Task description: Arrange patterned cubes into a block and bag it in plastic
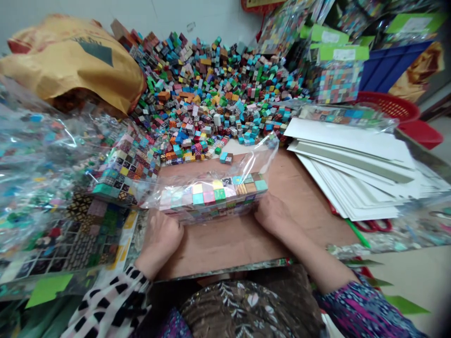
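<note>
A clear plastic bag [259, 157] holds rows of small patterned cubes [213, 195] over the brown board [218, 249]. My left hand [164, 237] is closed at the near left corner of the bag, its fingers curled in. At the right end, my right hand [269, 213] is closed against the bag's near corner. The bag's loose clear film stands up behind the cubes, towards the back right. Two loose cubes [226, 158] lie just beyond the bag.
Behind is a large heap of cubes [211, 94]. A yellow sack [77, 61] and plastic-wrapped cubes [123, 169] stand left. White cards [352, 164], a red basket [391, 105], a blue bin [391, 65] and red-handled scissors [375, 225] are right.
</note>
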`<action>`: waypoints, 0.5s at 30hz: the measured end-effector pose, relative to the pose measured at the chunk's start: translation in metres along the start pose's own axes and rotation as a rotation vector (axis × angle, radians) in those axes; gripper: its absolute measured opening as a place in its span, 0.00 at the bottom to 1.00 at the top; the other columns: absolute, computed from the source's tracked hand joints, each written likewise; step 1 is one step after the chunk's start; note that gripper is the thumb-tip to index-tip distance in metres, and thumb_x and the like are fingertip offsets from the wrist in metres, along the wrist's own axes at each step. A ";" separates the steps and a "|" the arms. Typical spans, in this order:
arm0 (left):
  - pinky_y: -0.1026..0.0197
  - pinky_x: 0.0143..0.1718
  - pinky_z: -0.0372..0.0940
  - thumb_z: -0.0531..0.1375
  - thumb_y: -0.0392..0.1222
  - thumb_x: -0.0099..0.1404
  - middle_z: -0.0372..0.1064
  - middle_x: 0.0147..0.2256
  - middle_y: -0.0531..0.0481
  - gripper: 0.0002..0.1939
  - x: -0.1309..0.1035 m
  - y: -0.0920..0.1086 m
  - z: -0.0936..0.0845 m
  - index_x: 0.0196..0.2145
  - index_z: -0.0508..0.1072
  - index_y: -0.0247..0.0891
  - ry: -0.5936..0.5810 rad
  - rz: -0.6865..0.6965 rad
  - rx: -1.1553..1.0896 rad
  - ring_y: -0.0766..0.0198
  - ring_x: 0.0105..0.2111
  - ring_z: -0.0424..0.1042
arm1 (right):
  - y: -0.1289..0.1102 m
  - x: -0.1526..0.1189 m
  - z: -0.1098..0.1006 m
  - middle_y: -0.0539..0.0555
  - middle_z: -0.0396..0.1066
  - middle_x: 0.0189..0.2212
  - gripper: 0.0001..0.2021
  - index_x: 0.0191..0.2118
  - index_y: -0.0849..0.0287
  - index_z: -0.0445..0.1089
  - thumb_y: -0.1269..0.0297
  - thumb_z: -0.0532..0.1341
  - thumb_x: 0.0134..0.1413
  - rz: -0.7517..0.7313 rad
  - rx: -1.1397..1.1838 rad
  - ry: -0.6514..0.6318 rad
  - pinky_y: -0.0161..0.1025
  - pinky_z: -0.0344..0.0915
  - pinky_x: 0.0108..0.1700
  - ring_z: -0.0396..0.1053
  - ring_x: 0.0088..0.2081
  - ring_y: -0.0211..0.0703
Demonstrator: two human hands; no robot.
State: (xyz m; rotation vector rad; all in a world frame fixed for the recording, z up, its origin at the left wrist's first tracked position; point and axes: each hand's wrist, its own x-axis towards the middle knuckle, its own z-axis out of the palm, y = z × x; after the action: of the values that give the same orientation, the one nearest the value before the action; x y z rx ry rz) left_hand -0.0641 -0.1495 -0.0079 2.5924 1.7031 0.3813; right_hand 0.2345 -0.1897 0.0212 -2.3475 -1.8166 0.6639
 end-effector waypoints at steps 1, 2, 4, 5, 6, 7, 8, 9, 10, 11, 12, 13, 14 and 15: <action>0.42 0.64 0.49 0.52 0.34 0.59 0.69 0.56 0.37 0.24 0.000 0.000 -0.001 0.52 0.73 0.34 0.006 0.023 0.023 0.40 0.62 0.57 | 0.000 0.000 0.000 0.64 0.74 0.45 0.18 0.49 0.61 0.68 0.75 0.54 0.53 0.005 -0.007 -0.001 0.42 0.63 0.40 0.73 0.46 0.54; 0.42 0.64 0.49 0.51 0.34 0.60 0.67 0.57 0.38 0.25 0.001 0.001 -0.002 0.53 0.73 0.35 0.014 0.038 0.031 0.40 0.63 0.56 | -0.001 0.000 0.001 0.64 0.74 0.45 0.18 0.49 0.60 0.67 0.75 0.54 0.53 0.008 -0.012 -0.002 0.42 0.63 0.40 0.73 0.46 0.54; 0.42 0.64 0.48 0.51 0.34 0.61 0.64 0.60 0.36 0.26 0.001 0.002 -0.004 0.56 0.70 0.34 0.037 0.063 0.029 0.39 0.64 0.54 | -0.001 -0.001 0.001 0.64 0.74 0.45 0.17 0.50 0.60 0.67 0.74 0.53 0.54 0.004 -0.020 -0.002 0.43 0.63 0.40 0.74 0.45 0.55; 0.42 0.64 0.48 0.51 0.34 0.61 0.62 0.61 0.35 0.27 0.002 0.003 -0.005 0.58 0.69 0.32 0.047 0.073 0.028 0.38 0.64 0.54 | -0.002 -0.001 0.001 0.64 0.73 0.46 0.17 0.50 0.60 0.67 0.74 0.53 0.55 -0.003 -0.027 -0.003 0.43 0.63 0.39 0.74 0.45 0.56; 0.42 0.64 0.47 0.51 0.35 0.61 0.62 0.61 0.33 0.28 0.002 0.005 -0.006 0.58 0.68 0.31 0.056 0.080 0.028 0.38 0.64 0.53 | -0.002 -0.001 0.001 0.64 0.73 0.46 0.17 0.50 0.59 0.67 0.74 0.53 0.55 -0.009 -0.035 -0.003 0.43 0.63 0.39 0.74 0.45 0.56; 0.41 0.64 0.47 0.51 0.35 0.60 0.62 0.60 0.31 0.28 0.003 0.005 -0.007 0.58 0.68 0.29 0.060 0.085 0.033 0.36 0.64 0.54 | -0.002 -0.001 0.000 0.64 0.73 0.46 0.17 0.50 0.60 0.67 0.74 0.53 0.55 -0.012 -0.045 -0.003 0.43 0.63 0.39 0.74 0.45 0.56; 0.40 0.64 0.46 0.51 0.34 0.59 0.64 0.58 0.30 0.28 0.003 0.006 -0.008 0.57 0.69 0.28 0.058 0.084 0.041 0.35 0.63 0.55 | -0.003 -0.002 0.000 0.64 0.73 0.47 0.17 0.50 0.60 0.67 0.74 0.53 0.56 -0.010 -0.053 -0.002 0.43 0.64 0.39 0.74 0.45 0.56; 0.40 0.64 0.46 0.51 0.34 0.58 0.65 0.57 0.29 0.28 0.003 0.006 -0.008 0.56 0.70 0.27 0.052 0.081 0.050 0.34 0.62 0.56 | -0.003 -0.002 0.000 0.64 0.73 0.47 0.17 0.50 0.60 0.67 0.74 0.53 0.56 -0.008 -0.058 -0.003 0.43 0.64 0.39 0.74 0.46 0.55; 0.39 0.64 0.47 0.51 0.34 0.58 0.66 0.56 0.29 0.28 0.004 0.006 -0.008 0.55 0.70 0.27 0.042 0.078 0.059 0.34 0.62 0.57 | -0.004 -0.002 -0.001 0.64 0.73 0.47 0.16 0.50 0.60 0.67 0.74 0.52 0.56 -0.005 -0.058 -0.003 0.42 0.64 0.40 0.74 0.46 0.55; 0.39 0.63 0.47 0.51 0.33 0.58 0.67 0.55 0.28 0.27 0.004 0.006 -0.008 0.55 0.71 0.26 0.035 0.076 0.064 0.33 0.61 0.57 | -0.004 -0.002 -0.001 0.64 0.73 0.47 0.16 0.50 0.60 0.67 0.74 0.52 0.56 -0.002 -0.054 -0.003 0.42 0.64 0.40 0.74 0.46 0.54; 0.39 0.63 0.47 0.51 0.33 0.58 0.67 0.55 0.28 0.27 0.004 0.006 -0.008 0.54 0.71 0.26 0.030 0.077 0.063 0.33 0.61 0.58 | -0.004 -0.003 -0.002 0.64 0.73 0.47 0.16 0.49 0.60 0.67 0.74 0.52 0.56 -0.001 -0.049 -0.004 0.42 0.64 0.40 0.74 0.46 0.54; 0.40 0.64 0.47 0.51 0.33 0.58 0.66 0.56 0.29 0.27 0.005 0.006 -0.008 0.55 0.70 0.26 0.028 0.076 0.056 0.34 0.61 0.57 | -0.005 -0.003 -0.002 0.64 0.73 0.47 0.16 0.49 0.60 0.68 0.74 0.52 0.57 -0.003 -0.044 -0.004 0.42 0.64 0.40 0.74 0.46 0.54; 0.40 0.64 0.47 0.51 0.33 0.58 0.65 0.57 0.29 0.28 0.005 0.007 -0.008 0.56 0.69 0.26 0.034 0.068 0.047 0.34 0.62 0.56 | -0.005 -0.003 -0.003 0.64 0.73 0.47 0.16 0.49 0.60 0.68 0.73 0.52 0.57 -0.005 -0.040 -0.003 0.42 0.64 0.40 0.73 0.47 0.54; 0.41 0.64 0.47 0.51 0.34 0.59 0.63 0.58 0.29 0.29 0.005 0.007 -0.008 0.57 0.68 0.26 0.043 0.053 0.037 0.34 0.63 0.54 | -0.005 -0.003 -0.003 0.64 0.73 0.48 0.16 0.49 0.61 0.68 0.73 0.52 0.57 -0.009 -0.037 -0.001 0.42 0.64 0.41 0.73 0.47 0.55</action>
State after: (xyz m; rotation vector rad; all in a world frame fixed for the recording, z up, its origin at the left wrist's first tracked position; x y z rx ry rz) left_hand -0.0575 -0.1493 0.0023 2.6793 1.6722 0.4136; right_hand 0.2305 -0.1911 0.0262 -2.3609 -1.8544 0.6352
